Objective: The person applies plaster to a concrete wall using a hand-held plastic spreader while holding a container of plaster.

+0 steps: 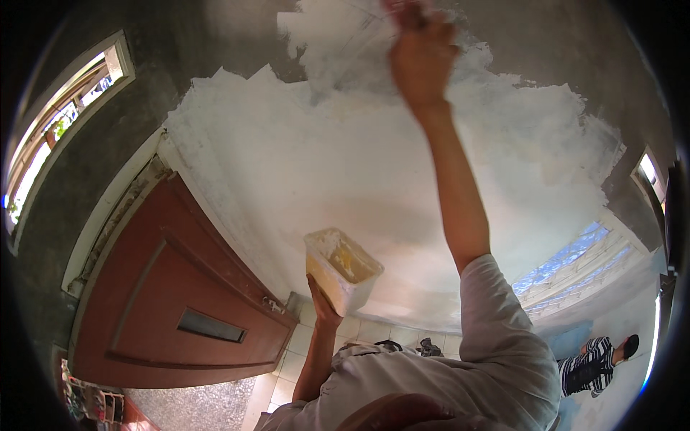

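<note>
My left hand is wrapped round the lower side of a pale yellow plastic tub, held tilted in front of my chest. White smears coat the tub's rim and inner walls; how much it contains I cannot tell. High on the wall, my right hand, arm stretched up, is closed round a reddish tool. Motion blur and the picture's upper edge hide the tool's kind. Around that hand, uneven white coating covers much of the grey wall, with ragged edges.
A reddish-brown door stands to the left, under a framed window opening. On the right is a louvred window. A person in striped clothing stands at the lower right. Pale tiles cover the floor.
</note>
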Tool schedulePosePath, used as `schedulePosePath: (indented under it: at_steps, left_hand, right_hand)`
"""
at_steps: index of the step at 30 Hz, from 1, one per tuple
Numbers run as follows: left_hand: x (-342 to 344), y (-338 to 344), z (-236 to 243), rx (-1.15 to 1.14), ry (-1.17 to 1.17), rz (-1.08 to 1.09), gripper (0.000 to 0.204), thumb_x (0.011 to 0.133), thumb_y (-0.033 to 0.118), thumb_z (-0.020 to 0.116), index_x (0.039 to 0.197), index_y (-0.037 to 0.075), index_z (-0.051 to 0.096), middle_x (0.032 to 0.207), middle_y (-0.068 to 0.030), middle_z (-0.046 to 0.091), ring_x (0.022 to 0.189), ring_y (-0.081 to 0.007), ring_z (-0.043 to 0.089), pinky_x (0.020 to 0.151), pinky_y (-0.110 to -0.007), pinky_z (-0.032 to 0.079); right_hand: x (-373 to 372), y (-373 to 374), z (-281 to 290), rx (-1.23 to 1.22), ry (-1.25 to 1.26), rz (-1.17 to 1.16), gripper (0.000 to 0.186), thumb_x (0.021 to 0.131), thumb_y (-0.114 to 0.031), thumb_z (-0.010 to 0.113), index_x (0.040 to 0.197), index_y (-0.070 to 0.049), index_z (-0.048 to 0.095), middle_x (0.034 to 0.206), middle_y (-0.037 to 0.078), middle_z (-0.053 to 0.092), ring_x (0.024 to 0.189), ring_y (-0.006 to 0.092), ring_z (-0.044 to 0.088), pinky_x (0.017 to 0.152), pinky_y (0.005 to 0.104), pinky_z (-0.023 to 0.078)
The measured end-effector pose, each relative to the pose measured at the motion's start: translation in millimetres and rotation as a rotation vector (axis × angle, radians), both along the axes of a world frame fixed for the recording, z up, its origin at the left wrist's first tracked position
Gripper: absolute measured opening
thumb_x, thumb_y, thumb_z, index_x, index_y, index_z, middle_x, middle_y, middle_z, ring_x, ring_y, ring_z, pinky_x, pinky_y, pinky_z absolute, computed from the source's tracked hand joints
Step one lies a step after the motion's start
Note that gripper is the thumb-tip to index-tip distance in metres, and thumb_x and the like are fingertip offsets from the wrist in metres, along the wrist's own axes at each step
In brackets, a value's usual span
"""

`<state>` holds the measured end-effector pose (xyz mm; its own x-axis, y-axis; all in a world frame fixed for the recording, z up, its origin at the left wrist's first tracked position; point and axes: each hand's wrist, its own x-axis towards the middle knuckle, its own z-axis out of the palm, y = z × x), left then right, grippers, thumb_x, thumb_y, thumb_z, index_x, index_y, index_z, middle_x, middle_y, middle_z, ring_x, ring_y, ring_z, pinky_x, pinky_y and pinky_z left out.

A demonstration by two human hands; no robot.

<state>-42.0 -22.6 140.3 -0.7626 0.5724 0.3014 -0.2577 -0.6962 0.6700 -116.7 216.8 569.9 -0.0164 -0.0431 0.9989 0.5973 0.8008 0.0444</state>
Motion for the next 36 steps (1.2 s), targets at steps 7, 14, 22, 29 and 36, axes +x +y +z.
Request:
schedulePosePath:
  at_steps: [7, 14, 22, 29, 36]
  left_hand:
    - [-3.3, -12.2, 0.3, 0.071, -0.447, -0.096, 0.073, 0.105, 0.063, 0.031, 0.157, 0.012, 0.032, 0.149, -0.0105, 0.048, 0.135, -0.0280, 0.049, 0.112, -0.043, 0.042]
    - [-7.1, -35.7, -8.4, 0.128, -0.458, -0.056, 0.075, 0.104, 0.065, 0.032, 0.157, 0.013, 0.032, 0.148, -0.0097, 0.050, 0.133, -0.0288, 0.053, 0.111, -0.044, 0.044]
    - [-3.5, -23.2, 2.9, 0.122, -0.568, -0.067, 0.082, 0.101, 0.070, 0.035, 0.158, 0.011, 0.029, 0.150, -0.0131, 0.048, 0.135, -0.0314, 0.051, 0.111, -0.048, 0.047]
    - [-1.3, -25.9, 2.4, 0.155, -0.459, -0.154, 0.082, 0.101, 0.070, 0.034, 0.158, 0.011, 0.029, 0.151, -0.0133, 0.046, 0.136, -0.0324, 0.051, 0.112, -0.050, 0.046]
    - [-9.9, -36.1, -9.5, 0.181, -0.588, -0.082, 0.079, 0.103, 0.068, 0.033, 0.158, 0.012, 0.028, 0.152, -0.0125, 0.046, 0.136, -0.0315, 0.050, 0.111, -0.048, 0.047]
  right_hand:
    - [-134.5, -95.6, -150.7, 0.134, -0.408, 0.103, 0.060, 0.102, -0.052, 0.050, 0.129, 0.000, 0.062, 0.124, 0.022, 0.058, 0.116, 0.0418, 0.058, 0.086, 0.0625, 0.055]
    - [-130.1, -115.0, -139.7, 0.217, -0.564, 0.356, 0.040, 0.102, -0.040, 0.055, 0.121, -0.007, 0.064, 0.111, 0.013, 0.055, 0.105, 0.0304, 0.059, 0.074, 0.0514, 0.055]
    - [-163.1, -22.3, -123.5, 0.431, -0.613, 0.128, 0.047, 0.099, -0.031, 0.057, 0.135, 0.000, 0.058, 0.137, 0.020, 0.052, 0.128, 0.0366, 0.050, 0.095, 0.0547, 0.050]
    - [-97.3, -72.7, -211.8, 0.293, -1.065, 0.202, 0.047, 0.101, -0.031, 0.055, 0.135, 0.000, 0.060, 0.142, 0.020, 0.051, 0.125, 0.0385, 0.052, 0.093, 0.0538, 0.053]
    - [-33.0, -76.7, 34.9, 0.141, -0.304, 0.117, 0.044, 0.088, -0.004, 0.058, 0.132, -0.008, 0.059, 0.114, 0.018, 0.058, 0.105, 0.0372, 0.058, 0.086, 0.0543, 0.051]
